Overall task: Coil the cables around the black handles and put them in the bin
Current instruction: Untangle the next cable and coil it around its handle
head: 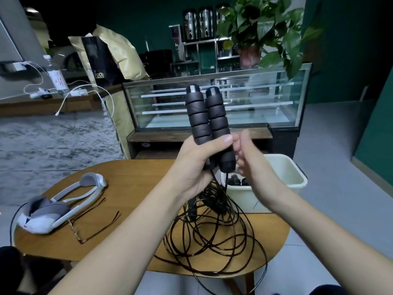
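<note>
We see the left hand gripping two black handles side by side, upright at centre frame, thumb across them. The right hand is beside them at 3 o'clock, blurred, fingers loosely bent, can't tell if it holds anything. Cables hang down into a loose tangle on the table at 6 o'clock; bin at 4 o'clock, headset and glasses at 8 o'clock.

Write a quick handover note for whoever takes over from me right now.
Left hand grips both black handles upright together.
Right hand is beside them, blurred; its grip is unclear.
The cable hangs uncoiled, piled loose on the wooden table.
The bin stands behind it, with dark items already inside.
Left: coil the cable round the handles, then bin them.
</note>
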`<move>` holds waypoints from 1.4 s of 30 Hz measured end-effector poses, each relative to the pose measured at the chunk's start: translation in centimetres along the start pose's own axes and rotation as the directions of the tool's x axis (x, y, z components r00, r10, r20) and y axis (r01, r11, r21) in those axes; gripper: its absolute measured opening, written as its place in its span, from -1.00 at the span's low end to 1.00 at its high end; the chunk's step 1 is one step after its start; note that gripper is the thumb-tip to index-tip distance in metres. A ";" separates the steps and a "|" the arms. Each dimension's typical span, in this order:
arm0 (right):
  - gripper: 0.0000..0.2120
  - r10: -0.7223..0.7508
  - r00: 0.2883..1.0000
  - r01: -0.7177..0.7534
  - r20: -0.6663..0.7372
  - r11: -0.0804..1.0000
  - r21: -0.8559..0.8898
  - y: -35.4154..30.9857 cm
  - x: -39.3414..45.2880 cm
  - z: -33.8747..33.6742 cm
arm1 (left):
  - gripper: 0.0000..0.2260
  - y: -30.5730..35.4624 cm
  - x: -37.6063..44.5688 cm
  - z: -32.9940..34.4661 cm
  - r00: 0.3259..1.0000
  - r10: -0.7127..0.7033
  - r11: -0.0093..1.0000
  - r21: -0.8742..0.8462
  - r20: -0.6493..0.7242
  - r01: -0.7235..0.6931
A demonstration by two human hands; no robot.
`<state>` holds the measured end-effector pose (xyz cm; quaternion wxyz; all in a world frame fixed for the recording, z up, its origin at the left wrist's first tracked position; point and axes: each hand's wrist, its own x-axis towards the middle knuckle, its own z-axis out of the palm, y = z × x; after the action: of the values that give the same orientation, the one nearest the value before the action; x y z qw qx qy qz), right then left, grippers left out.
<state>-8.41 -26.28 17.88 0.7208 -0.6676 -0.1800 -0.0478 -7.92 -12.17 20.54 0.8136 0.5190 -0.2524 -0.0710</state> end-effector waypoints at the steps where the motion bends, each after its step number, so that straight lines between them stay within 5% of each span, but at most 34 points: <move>1: -0.30 0.023 0.999 -0.025 0.045 0.999 0.041 1.0 -0.8 0.3 | -0.80 0.2 0.1 -0.2 0.999 0.011 1.000 -0.017 -0.032 -0.011; 4: -0.33 0.042 0.993 -0.048 0.107 0.997 0.056 3.2 -2.5 1.2 | -0.67 0.2 0.3 -0.7 0.990 0.069 0.997 -0.030 -0.125 -0.073; 9: -0.53 0.089 0.996 -0.089 0.003 0.988 0.129 2.7 -2.2 2.4 | -0.87 -1.6 -0.4 -0.7 0.951 0.060 0.998 -0.014 -0.304 -0.067; 13: -0.62 0.076 0.996 -0.072 -0.042 0.993 0.098 2.8 -1.7 3.3 | -0.77 -2.8 -1.1 -0.1 0.932 0.032 0.999 0.008 -0.362 -0.031; 17: -0.40 0.015 0.995 -0.020 -0.102 0.999 -0.044 3.1 -1.2 3.3 | -0.85 -2.9 -1.2 -0.3 0.945 0.057 0.998 0.036 -0.324 -0.048; 23: -0.59 0.025 0.998 -0.024 -0.054 1.000 0.011 2.5 -1.1 2.9 | -0.52 -2.5 -0.8 -0.5 0.955 0.020 0.995 -0.089 -0.295 -0.049; 28: -0.39 0.043 0.997 -0.040 -0.061 0.998 0.046 2.2 -0.7 3.3 | -0.62 -3.1 -0.7 -0.7 0.955 -0.038 0.990 -0.142 -0.294 -0.004; 33: -0.42 0.043 0.988 -0.047 -0.149 0.999 -0.018 2.4 -0.8 3.6 | -0.72 -3.0 -0.7 -0.6 0.952 -0.041 0.999 0.001 -0.304 0.043; 36: -0.58 0.009 0.981 -0.034 -0.195 0.992 -0.122 2.0 -0.5 2.8 | -0.30 -2.6 -0.2 -1.0 0.941 0.035 0.983 0.180 -0.338 0.028; 39: -0.53 0.016 0.980 -0.058 -0.200 0.977 -0.207 1.1 0.2 1.2 | 0.16 -1.6 -0.4 -2.5 0.902 0.199 0.815 0.576 -0.383 0.065; 42: -0.48 0.070 0.979 -0.124 -0.190 0.949 -0.291 0.1 0.8 -0.7 | 0.30 -0.2 -1.5 -4.1 0.849 0.511 0.374 0.924 -0.135 -0.078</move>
<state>-7.53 -26.79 17.98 0.6253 -0.7707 -0.0723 -0.0984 -7.21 -8.43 18.46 0.4438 0.8151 -0.1691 0.3317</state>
